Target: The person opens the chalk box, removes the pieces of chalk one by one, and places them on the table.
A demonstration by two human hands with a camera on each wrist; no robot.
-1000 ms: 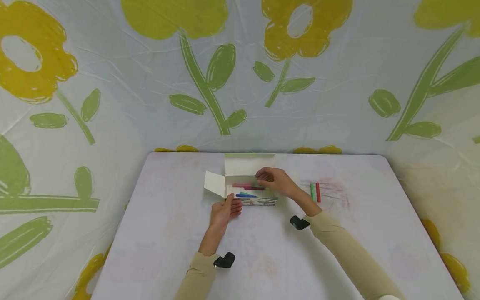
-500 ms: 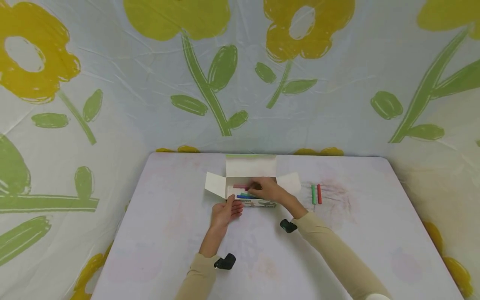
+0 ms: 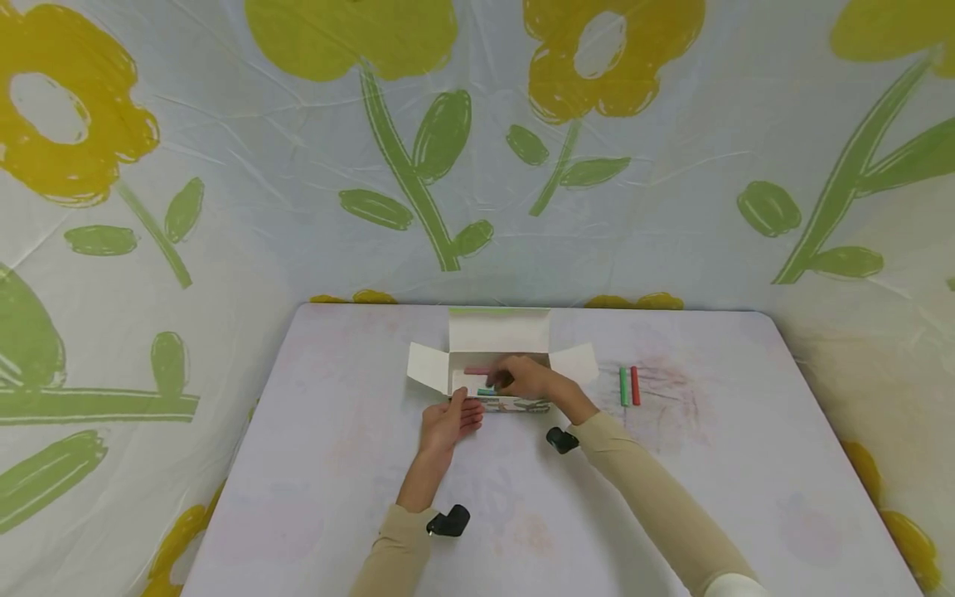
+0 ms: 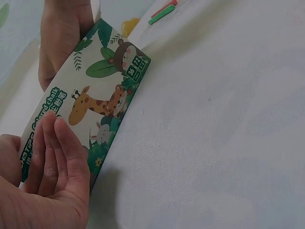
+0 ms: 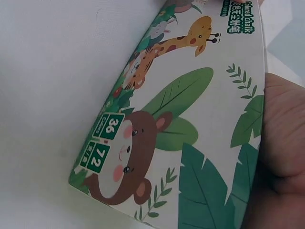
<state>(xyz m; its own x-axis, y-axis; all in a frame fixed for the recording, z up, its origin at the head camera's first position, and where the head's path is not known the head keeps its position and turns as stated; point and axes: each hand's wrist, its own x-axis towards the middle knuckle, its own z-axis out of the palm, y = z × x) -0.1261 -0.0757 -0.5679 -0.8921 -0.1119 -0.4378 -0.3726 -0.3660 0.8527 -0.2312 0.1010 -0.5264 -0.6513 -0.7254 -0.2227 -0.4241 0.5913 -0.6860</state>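
An open cardboard box of coloured chalk [image 3: 515, 405], its front printed with animals, lies on the table. At its front left corner my left hand [image 3: 442, 424] grips the wall, thumb at the rim and fingers along the printed front [image 4: 95, 107]. My right hand [image 3: 525, 377] reaches into the box from the right, fingers curled, with a dark blue chalk end at the fingertips. Inside lie a pink chalk [image 3: 477, 371] and a teal chalk [image 3: 487, 392]; the right hand covers the rest. The right wrist view shows the box front [image 5: 190, 95], with the fingertips hidden behind it.
A green chalk [image 3: 623, 386] and a red chalk [image 3: 635, 385] lie side by side on the table right of the box. The box's lid [image 3: 498, 332] stands up at the back, and its left flap [image 3: 429, 365] and right flap [image 3: 574, 363] spread outward.
My right hand has moved left and down into the box. The blue chalk has left its place at the front, baring the teal chalk. My left hand keeps its place.
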